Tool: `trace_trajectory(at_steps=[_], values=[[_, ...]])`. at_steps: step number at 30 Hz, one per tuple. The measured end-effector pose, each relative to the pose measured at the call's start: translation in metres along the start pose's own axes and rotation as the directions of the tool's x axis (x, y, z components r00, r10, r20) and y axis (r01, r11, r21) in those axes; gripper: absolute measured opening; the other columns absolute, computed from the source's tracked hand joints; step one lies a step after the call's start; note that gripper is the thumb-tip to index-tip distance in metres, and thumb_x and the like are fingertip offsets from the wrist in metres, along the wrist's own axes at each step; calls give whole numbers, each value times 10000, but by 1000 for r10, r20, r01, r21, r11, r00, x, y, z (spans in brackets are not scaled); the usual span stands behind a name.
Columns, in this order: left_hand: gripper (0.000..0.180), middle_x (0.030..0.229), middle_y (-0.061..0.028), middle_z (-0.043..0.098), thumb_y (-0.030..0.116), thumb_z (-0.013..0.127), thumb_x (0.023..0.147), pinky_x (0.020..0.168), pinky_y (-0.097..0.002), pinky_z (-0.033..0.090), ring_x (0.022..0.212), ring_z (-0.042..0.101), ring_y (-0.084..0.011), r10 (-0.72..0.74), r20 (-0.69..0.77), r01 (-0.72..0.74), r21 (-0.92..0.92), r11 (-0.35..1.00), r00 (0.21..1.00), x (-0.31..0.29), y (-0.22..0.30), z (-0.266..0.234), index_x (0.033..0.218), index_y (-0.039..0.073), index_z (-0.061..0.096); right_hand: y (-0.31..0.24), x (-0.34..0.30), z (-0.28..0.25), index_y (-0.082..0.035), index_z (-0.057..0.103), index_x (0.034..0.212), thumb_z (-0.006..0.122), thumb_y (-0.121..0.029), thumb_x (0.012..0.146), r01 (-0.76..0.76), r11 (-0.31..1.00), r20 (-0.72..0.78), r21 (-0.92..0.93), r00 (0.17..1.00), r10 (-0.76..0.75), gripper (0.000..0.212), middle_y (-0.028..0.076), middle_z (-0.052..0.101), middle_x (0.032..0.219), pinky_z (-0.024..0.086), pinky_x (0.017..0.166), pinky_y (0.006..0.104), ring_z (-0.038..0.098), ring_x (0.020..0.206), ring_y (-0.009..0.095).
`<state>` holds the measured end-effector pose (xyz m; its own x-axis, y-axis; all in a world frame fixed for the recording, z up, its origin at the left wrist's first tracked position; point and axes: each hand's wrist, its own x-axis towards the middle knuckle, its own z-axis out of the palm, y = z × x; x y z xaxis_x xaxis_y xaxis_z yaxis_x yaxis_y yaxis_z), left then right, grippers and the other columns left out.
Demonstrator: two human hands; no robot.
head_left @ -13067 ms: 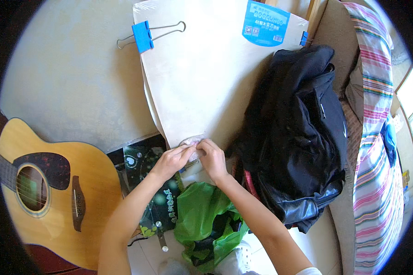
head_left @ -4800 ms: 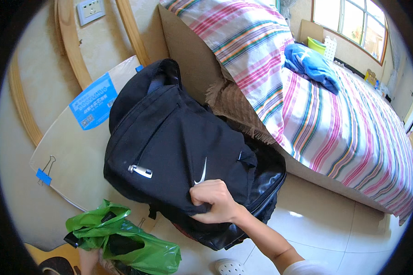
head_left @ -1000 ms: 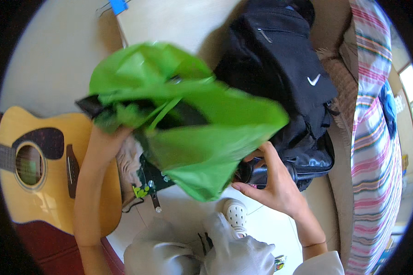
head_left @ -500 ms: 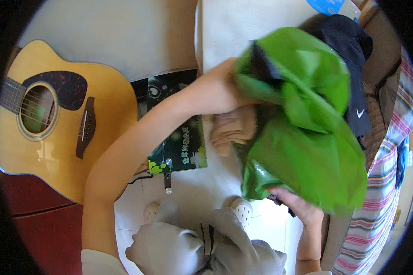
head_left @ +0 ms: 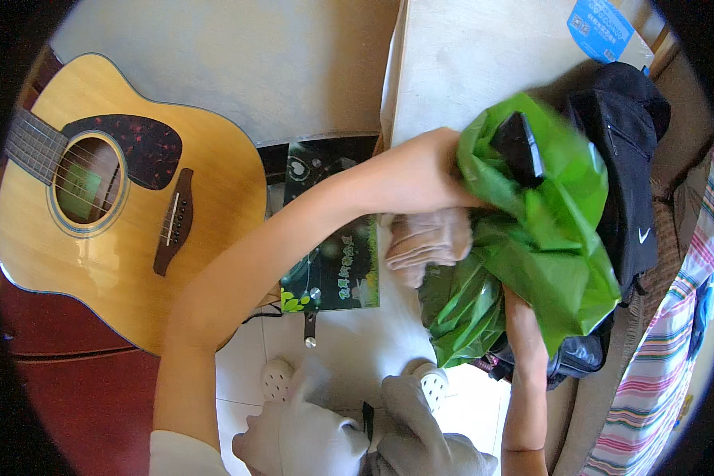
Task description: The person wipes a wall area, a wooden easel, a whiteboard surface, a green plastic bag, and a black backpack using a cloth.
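A green plastic bag (head_left: 547, 230), thin and crumpled, hangs in front of me. My left hand (head_left: 440, 165) is closed on its upper left edge, with the fingertips hidden by the plastic. My right hand (head_left: 519, 305) reaches up from below into the folds, and its fingers are covered by the green film. Near the bag's top a black, smooth-faced object (head_left: 519, 147) shows among the folds; its kind cannot be made out. A beige folded cloth (head_left: 430, 242) lies beside the bag, below my left wrist.
An acoustic guitar (head_left: 127, 206) rests at the left on dark red furniture (head_left: 79, 381). A black backpack (head_left: 623, 159) leans on the brown sofa at the right, near a striped cloth (head_left: 650, 389). A dark printed panel (head_left: 333, 270) stands beyond my left forearm.
My right hand has moved up from the bag's lower edge into its folds, hiding its fingers. The bag has bunched up, uncovering a black item below. The view has shifted, moving the surroundings rightward.
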<state>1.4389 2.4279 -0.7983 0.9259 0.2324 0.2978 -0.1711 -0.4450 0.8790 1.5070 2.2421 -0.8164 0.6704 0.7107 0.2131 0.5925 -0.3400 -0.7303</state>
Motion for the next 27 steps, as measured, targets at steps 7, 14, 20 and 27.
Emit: trace_trajectory(at_steps=[7, 14, 20, 27], values=[[606, 1074, -108, 419, 109, 575, 641, 803, -260, 326, 940, 419, -146, -650, -486, 622, -247, 743, 583, -117, -1, -36, 1160, 31, 273, 10, -9, 12, -19, 431, 978, 454, -91, 743, -167, 951, 167, 261, 978, 126, 247, 120, 464, 941, 352, 738, 314, 428, 863, 215], [452, 972, -146, 457, 145, 521, 715, 709, -227, 368, 806, 465, -143, -794, -490, 744, -363, 562, 360, -221, -101, 10, 1084, -33, 329, 29, -17, 64, -11, 408, 969, 514, -65, 678, -103, 965, 333, 242, 943, 17, 314, 100, 461, 899, 360, 716, 300, 433, 823, 190], [264, 807, -42, 523, 174, 481, 750, 667, -205, 370, 731, 455, -90, -870, -310, 760, -430, 488, 384, -214, -99, 3, 927, -21, 458, 29, -2, 81, -11, 487, 846, 474, -65, 710, 202, 970, 124, 134, 968, -219, 146, 110, 512, 782, 384, 654, 318, 483, 738, 226], [267, 818, -139, 486, 235, 481, 741, 687, -292, 370, 767, 480, -236, -470, -704, 813, 273, 513, 533, -179, -63, -17, 854, -6, 460, 36, -10, 65, -22, 494, 838, 488, -71, 685, 132, 980, 46, 149, 989, -140, 161, 104, 514, 780, 388, 651, 318, 483, 740, 229]])
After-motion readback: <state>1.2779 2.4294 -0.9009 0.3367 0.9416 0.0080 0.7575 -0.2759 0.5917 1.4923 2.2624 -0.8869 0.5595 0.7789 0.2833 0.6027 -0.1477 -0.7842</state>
